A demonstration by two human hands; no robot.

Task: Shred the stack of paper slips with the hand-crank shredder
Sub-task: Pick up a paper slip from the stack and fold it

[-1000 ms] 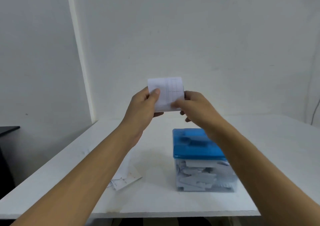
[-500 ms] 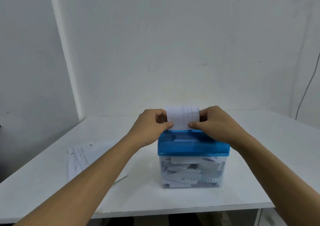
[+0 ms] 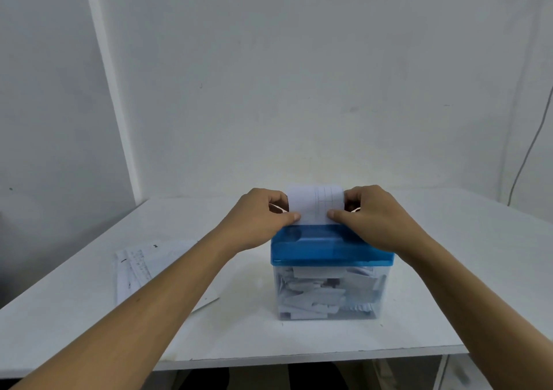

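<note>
The shredder (image 3: pixel 330 249) has a blue lid on a clear bin (image 3: pixel 329 293) full of white paper strips. A white paper slip (image 3: pixel 314 204) with faint ruled lines stands upright on the lid's top. My left hand (image 3: pixel 257 219) pinches the slip's left edge, and my right hand (image 3: pixel 374 216) pinches its right edge, both just above the lid. The slip's bottom edge is hidden behind the lid. The crank is not visible.
A stack of printed paper sheets (image 3: pixel 140 267) lies flat on the white table (image 3: pixel 89 314), left of the shredder and partly under my left forearm. The white wall stands close behind. A thin cable (image 3: pixel 529 150) hangs at the far right.
Both hands brought the slip down from mid-air onto the shredder's lid. Over the last half second they hold almost still there. The camera tilted downward.
</note>
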